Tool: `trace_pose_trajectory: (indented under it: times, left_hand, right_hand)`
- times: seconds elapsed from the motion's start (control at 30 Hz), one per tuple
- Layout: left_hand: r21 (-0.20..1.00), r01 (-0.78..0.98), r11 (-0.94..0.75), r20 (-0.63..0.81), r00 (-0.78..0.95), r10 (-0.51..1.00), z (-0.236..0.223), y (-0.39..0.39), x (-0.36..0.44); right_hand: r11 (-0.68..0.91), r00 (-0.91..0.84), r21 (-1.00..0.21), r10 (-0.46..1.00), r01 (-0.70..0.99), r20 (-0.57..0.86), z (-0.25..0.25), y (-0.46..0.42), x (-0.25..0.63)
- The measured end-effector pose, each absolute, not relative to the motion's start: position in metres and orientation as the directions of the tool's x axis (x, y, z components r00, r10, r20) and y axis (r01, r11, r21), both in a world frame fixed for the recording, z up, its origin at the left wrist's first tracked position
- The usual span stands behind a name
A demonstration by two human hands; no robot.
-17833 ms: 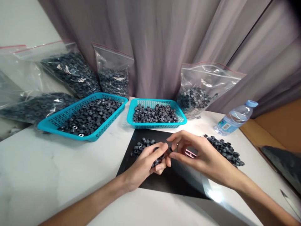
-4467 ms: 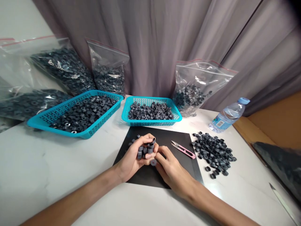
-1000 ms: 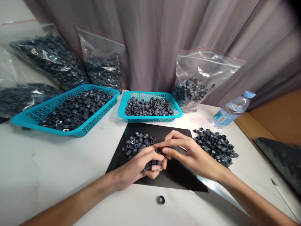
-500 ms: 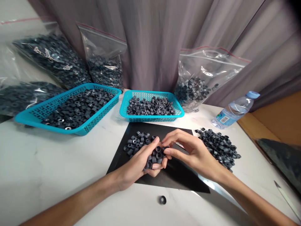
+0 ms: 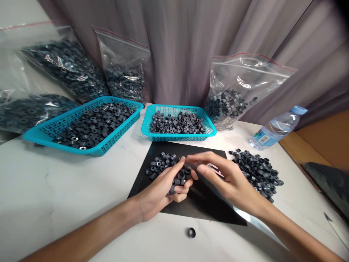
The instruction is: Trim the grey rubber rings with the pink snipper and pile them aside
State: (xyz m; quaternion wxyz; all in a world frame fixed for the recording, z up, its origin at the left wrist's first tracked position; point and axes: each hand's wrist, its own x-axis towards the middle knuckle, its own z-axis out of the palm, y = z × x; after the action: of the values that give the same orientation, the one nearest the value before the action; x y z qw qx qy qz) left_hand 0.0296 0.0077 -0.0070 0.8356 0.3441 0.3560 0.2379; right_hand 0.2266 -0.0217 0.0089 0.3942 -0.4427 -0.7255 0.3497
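Left hand (image 5: 161,185) cups dark rings (image 5: 180,177) over a black sheet (image 5: 203,209); right hand (image 5: 231,177) has parted fingers.
Blue bottle label (image 5: 268,137): barcode (image 5: 264,139), wording illegible; turquoise baskets (image 5: 178,137) and clear bags (image 5: 252,72) hold more rings.

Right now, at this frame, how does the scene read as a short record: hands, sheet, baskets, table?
left hand: cupped around several dark rings
right hand: fingers parted near the left; no ring seen in it
black sheet: one ring pile; pink snips, partly hidden
blue baskets: two, both holding rings
table: second pile right of the sheet; single ring at the near side
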Motion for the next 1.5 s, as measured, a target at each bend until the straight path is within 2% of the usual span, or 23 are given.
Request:
trace_pose_trajectory:
  times: [0.1,0.13,0.2,0.27,0.3,0.37,0.43,0.57,0.77,0.93,1.03,1.13,1.2,1.27,1.37,1.5]
  left_hand:
    - [0.752,-0.168,0.638,-0.413,0.634,0.654,-0.007,0.009,0.029]
    - [0.754,-0.175,0.633,-0.409,0.63,0.661,-0.007,0.009,0.028]
    - [0.756,-0.177,0.63,-0.413,0.617,0.669,-0.007,0.009,0.028]
    - [0.756,-0.174,0.631,-0.424,0.604,0.674,-0.009,0.01,0.028]
    - [0.755,-0.178,0.631,-0.426,0.598,0.679,-0.01,0.01,0.028]
    - [0.747,-0.201,0.634,-0.424,0.59,0.687,-0.012,0.012,0.028]
    - [0.733,-0.234,0.639,-0.419,0.585,0.695,-0.013,0.014,0.028]
    - [0.7,-0.264,0.663,-0.425,0.592,0.685,-0.014,0.016,0.029]
    - [0.673,-0.289,0.68,-0.453,0.566,0.689,-0.012,0.016,0.029]
    - [0.637,-0.296,0.712,-0.474,0.578,0.664,-0.012,0.015,0.03]
    - [0.642,-0.287,0.711,-0.478,0.575,0.664,-0.013,0.013,0.029]
    - [0.663,-0.263,0.701,-0.467,0.587,0.662,-0.012,0.011,0.028]
    - [0.667,-0.247,0.703,-0.457,0.609,0.648,-0.011,0.009,0.028]
    - [0.68,-0.229,0.696,-0.446,0.625,0.641,-0.01,0.008,0.028]
    - [0.713,-0.204,0.67,-0.427,0.632,0.647,-0.007,0.007,0.029]
    - [0.743,-0.199,0.639,-0.389,0.648,0.655,-0.006,0.005,0.029]
  right_hand:
    - [0.301,-0.146,-0.881,0.953,0.366,0.265,0.02,-0.021,0.235]
    - [0.287,-0.156,-0.878,0.957,0.384,0.245,0.024,-0.022,0.237]
    - [0.276,-0.307,-0.836,0.942,0.474,0.138,0.027,-0.027,0.236]
    - [0.304,-0.485,-0.726,0.873,0.617,-0.047,0.025,-0.036,0.228]
    - [0.354,-0.527,-0.635,0.844,0.687,-0.1,0.023,-0.041,0.222]
    - [0.444,-0.566,-0.435,0.8,0.783,-0.202,0.017,-0.05,0.209]
    - [0.463,-0.566,-0.368,0.783,0.807,-0.256,0.014,-0.054,0.202]
    - [0.437,-0.555,-0.469,0.819,0.768,-0.146,0.021,-0.052,0.21]
    - [0.454,-0.657,-0.561,0.718,0.692,-0.229,0.012,-0.052,0.21]
    - [0.419,-0.7,-0.719,0.702,0.555,-0.131,0.011,-0.046,0.209]
    - [0.328,-0.633,-0.839,0.774,0.434,-0.025,0.02,-0.037,0.215]
    - [0.24,-0.463,-0.937,0.881,0.255,0.099,0.015,-0.027,0.216]
    - [0.227,-0.322,-0.958,0.933,0.177,0.162,0.005,-0.023,0.215]
    - [0.239,-0.244,-0.955,0.95,0.175,0.192,-0.003,-0.02,0.213]
    - [0.274,-0.243,-0.943,0.943,0.19,0.225,-0.005,-0.021,0.212]
    - [0.246,-0.294,-0.949,0.938,0.199,0.182,0.0,-0.023,0.212]
